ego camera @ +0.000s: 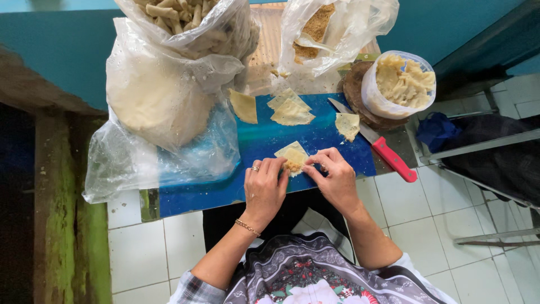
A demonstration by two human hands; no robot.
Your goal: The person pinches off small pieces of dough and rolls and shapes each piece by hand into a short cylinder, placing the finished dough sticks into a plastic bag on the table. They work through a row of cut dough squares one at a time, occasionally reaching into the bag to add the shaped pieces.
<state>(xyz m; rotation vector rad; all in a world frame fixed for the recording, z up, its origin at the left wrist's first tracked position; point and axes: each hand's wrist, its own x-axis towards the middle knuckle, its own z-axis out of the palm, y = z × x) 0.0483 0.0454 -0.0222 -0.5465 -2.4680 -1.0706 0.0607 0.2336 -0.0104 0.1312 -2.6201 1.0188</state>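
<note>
both the left hand (pixel 264 186) and right hand (pixel 334 177) pinch a pale square wrapper (pixel 293 155) holding what looks like crumbly brown filling (pixel 292 166) on the blue board (pixel 264 141).

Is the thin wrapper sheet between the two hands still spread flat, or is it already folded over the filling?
Partly folded. The wrapper has its far corner flat on the blue board, while the left hand and right hand pinch its near edge around crumbly filling.

Blue table (pixel 259 141): bags (pixel 163 112) on left; wrappers (pixel 291 110) mid; knife (pixel 374 141) at right edge; tub (pixel 399 84) at far right corner.
</note>
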